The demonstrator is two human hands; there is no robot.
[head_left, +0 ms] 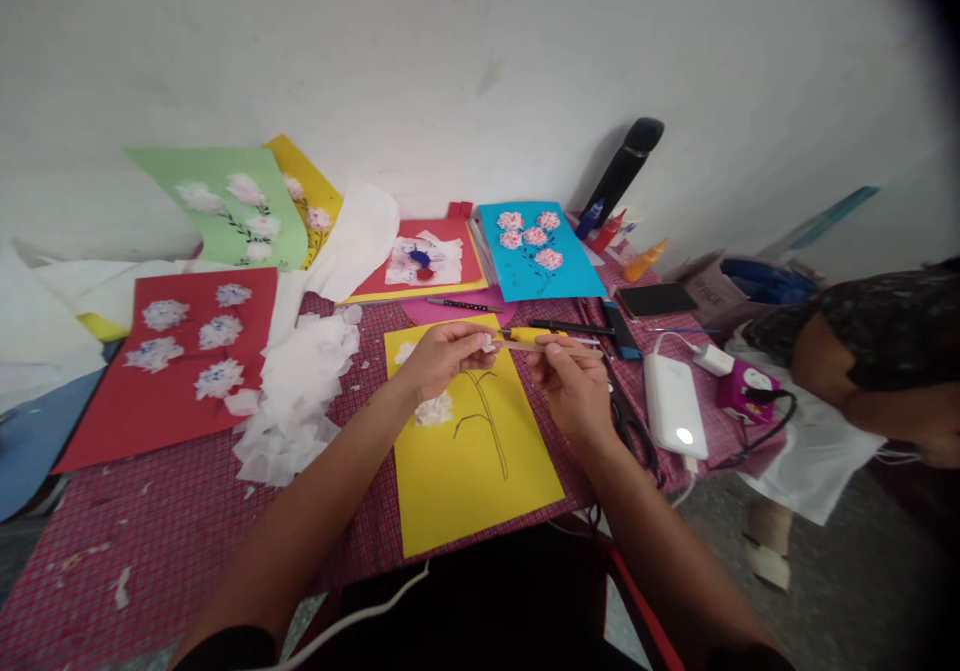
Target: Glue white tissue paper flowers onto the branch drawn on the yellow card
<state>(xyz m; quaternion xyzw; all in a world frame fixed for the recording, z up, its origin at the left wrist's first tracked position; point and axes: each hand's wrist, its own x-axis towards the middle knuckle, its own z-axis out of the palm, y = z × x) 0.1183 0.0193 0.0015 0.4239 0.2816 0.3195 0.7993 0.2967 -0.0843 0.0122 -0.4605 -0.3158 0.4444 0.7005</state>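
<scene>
Over the yellow sheet (pixel 442 496), my left hand (pixel 444 359) pinches a small crumpled piece of white tissue paper (pixel 488 344). My right hand (pixel 574 389) is closed around a thin tan stick (pixel 525 347), its tip close to the tissue; whether they touch I cannot tell. Dark stem lines are drawn on the yellow sheet. A white tissue-paper flower (pixel 433 410) sits on it below my left wrist, and another white piece (pixel 406 352) shows partly at its upper left.
Left lie a pile of tissue squares (pixel 300 376) and a red flower sheet (pixel 187 401). Behind are a blue flower card (pixel 525 276) and paint bottles (pixel 643 261). Scissors (pixel 632 429), a white power bank (pixel 673 406) and a phone (pixel 658 300) lie right. Another person's arm (pixel 877 406) is at far right.
</scene>
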